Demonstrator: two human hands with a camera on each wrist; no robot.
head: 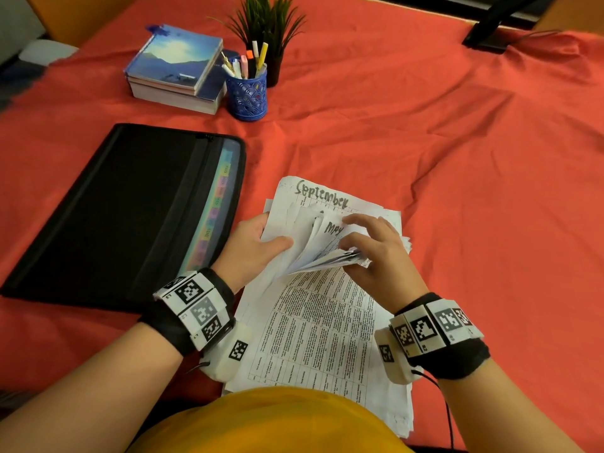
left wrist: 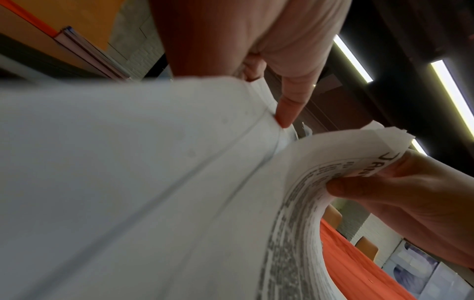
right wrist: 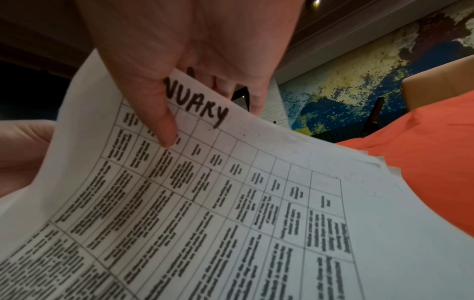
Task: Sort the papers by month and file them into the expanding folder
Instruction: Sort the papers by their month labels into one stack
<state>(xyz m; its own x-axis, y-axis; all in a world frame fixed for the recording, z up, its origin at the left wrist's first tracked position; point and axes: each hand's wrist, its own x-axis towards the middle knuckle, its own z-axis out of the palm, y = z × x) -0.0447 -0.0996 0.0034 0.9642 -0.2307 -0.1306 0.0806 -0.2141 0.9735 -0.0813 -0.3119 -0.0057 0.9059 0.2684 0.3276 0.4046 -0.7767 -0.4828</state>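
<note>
A stack of white printed papers [head: 322, 322] lies on the red cloth in front of me, with hand-written month names: "September" [head: 322, 194] on the bottom sheet, "May" [head: 333, 228] further up. My left hand [head: 258, 245] holds back the lifted left edges of several sheets [left wrist: 128, 162], thumb on top. My right hand [head: 369, 253] pinches a bent bundle of top sheets [head: 327, 259], whose front page reads "January" [right wrist: 202, 109]; the thumb [right wrist: 164, 125] presses on it. The black expanding folder [head: 124, 207] lies to the left, its coloured tabs [head: 215, 204] facing the papers.
A blue pen pot [head: 246, 93] with markers, two stacked books [head: 176, 67] and a small potted plant [head: 266, 24] stand at the back of the table. A black monitor foot [head: 490, 31] is at the far right. The red cloth [head: 474, 158] is wrinkled.
</note>
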